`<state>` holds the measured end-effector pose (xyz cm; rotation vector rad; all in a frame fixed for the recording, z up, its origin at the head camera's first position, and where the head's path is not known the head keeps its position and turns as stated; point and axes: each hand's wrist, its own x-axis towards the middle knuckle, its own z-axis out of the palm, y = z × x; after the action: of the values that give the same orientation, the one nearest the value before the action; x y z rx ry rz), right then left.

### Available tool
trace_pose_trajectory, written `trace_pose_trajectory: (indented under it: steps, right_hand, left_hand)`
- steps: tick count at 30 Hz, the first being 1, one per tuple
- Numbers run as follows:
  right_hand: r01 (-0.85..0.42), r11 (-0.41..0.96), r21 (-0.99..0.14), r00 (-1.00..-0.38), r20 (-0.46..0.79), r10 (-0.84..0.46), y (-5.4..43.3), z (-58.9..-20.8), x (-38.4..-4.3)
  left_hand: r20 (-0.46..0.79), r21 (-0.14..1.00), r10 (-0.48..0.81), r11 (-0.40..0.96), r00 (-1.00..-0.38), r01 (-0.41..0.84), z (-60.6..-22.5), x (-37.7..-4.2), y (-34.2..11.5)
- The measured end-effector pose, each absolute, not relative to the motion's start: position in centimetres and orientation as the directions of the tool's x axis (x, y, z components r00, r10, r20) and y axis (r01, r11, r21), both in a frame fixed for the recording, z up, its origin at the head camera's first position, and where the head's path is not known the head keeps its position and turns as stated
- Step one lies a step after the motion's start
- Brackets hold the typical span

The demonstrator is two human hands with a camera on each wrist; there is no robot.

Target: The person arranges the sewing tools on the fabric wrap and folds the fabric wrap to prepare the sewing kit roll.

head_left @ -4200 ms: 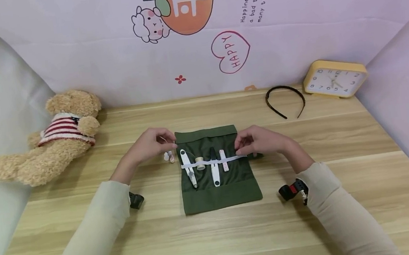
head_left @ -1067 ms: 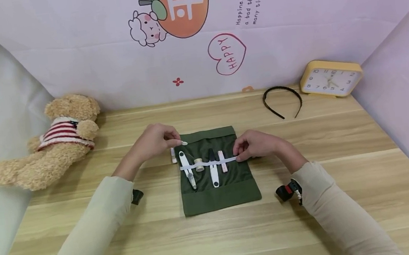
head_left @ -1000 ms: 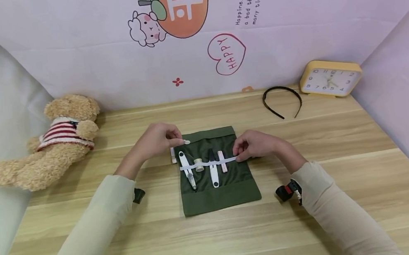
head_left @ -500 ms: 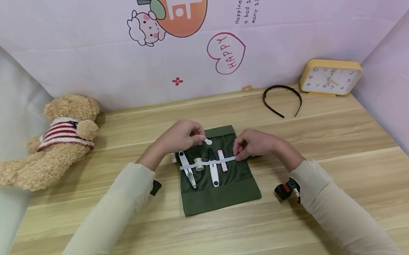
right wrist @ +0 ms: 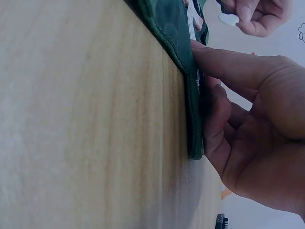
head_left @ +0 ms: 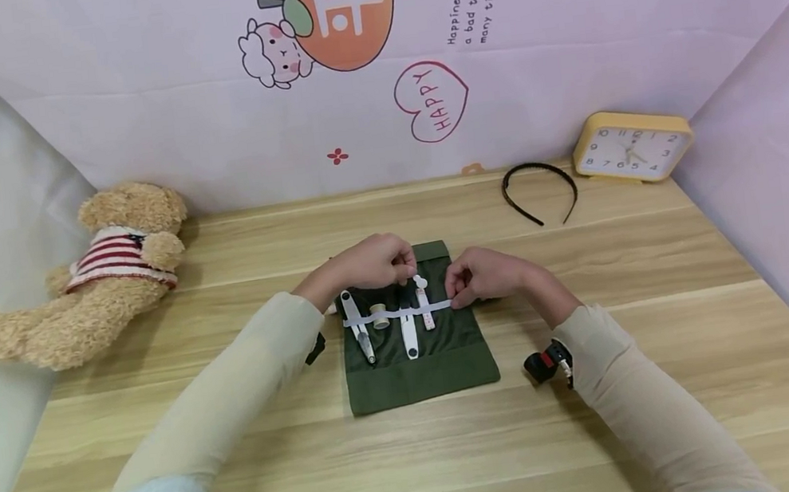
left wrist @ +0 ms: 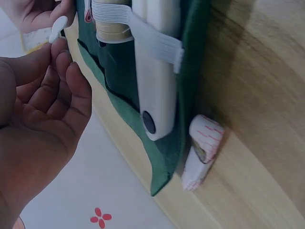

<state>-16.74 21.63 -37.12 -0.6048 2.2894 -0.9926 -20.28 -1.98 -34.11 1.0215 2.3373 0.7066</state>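
Note:
A dark green fabric tool roll (head_left: 409,389) lies spread on the table. A white elastic band (head_left: 390,314) across it holds a white slim tool (head_left: 357,322), a thread spool (head_left: 379,316), a black-and-white tool (head_left: 410,336) and a white strip with red marks (head_left: 427,315). Over the roll's upper right, my left hand (head_left: 382,262) pinches a small white piece with a rounded flat end (left wrist: 58,27) between thumb and finger, just above that strip. My right hand (head_left: 487,275) pinches the band's right end, thumb (right wrist: 228,64) on it and fingers at the cloth edge.
Beside the roll's left edge lies a small rolled white tape with red marks (left wrist: 205,143). A teddy bear (head_left: 116,275) sits at the left. A black headband (head_left: 538,167) and a yellow clock (head_left: 633,147) stand at the back right.
My left hand has gone from the roll's left side, where it picked up the small white piece, rightward over the roll to the red-marked strip. The right hand stays at the band's right end.

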Motion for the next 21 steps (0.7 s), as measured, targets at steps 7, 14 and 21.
trace_pose_trajectory:
  steps: [7, 14, 21]
  right_hand:
    - [-0.17, 0.629, -0.759, -0.738, -0.325, -0.592, 21.8, -37.1, -16.8]
    - [-0.176, 0.615, -0.769, -0.732, -0.316, -0.604, 21.9, -37.4, -17.0]
    - [-0.174, 0.614, -0.77, -0.732, -0.316, -0.604, 21.9, -37.3, -16.9]
  left_hand:
    - [-0.289, 0.606, 0.773, 0.605, -0.565, 0.517, -34.2, -21.1, -0.8]
    - [-0.322, 0.612, 0.809, 0.574, -0.492, 0.544, -34.4, -21.7, 0.5]
    - [-0.354, 0.568, 0.806, 0.589, -0.475, 0.575, -34.2, -21.7, 1.6]
